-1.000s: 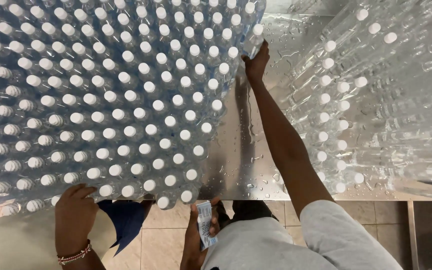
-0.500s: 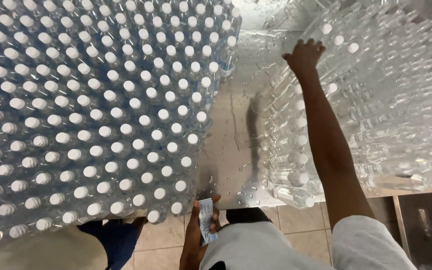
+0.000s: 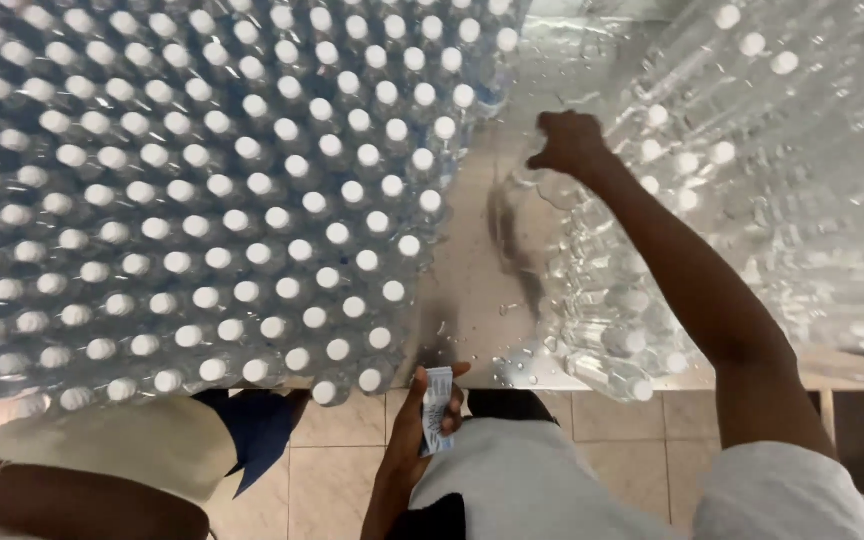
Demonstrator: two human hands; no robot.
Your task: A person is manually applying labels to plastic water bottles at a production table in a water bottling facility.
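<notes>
The right hand (image 3: 570,143) reaches out over the wet steel counter (image 3: 472,300) and closes its fingers on a clear plastic bottle (image 3: 552,185) at the near edge of the pile of lying bottles (image 3: 752,200) on the right. That bottle rests on its side against its neighbours, so lifting it may let the ones above roll. It looks filled and capped, so I judge it moderately heavy for one hand, and its thin wall will give under a hard squeeze. Water drops on the counter and the plastic suggest a slippery surface; a grip round the body just below the white cap, or at the neck, seems the surest hold.

The left hand (image 3: 422,420) stays low by the counter's front edge, fingers wrapped round a small stack of paper labels (image 3: 438,410), light and easily creased.

To the left, a dense block of upright bottles with white caps (image 3: 202,200) covers the counter, apparently all filled with clear liquid and sealed. At bottom left another person's forearm (image 3: 72,505) with a beaded bracelet shows.
</notes>
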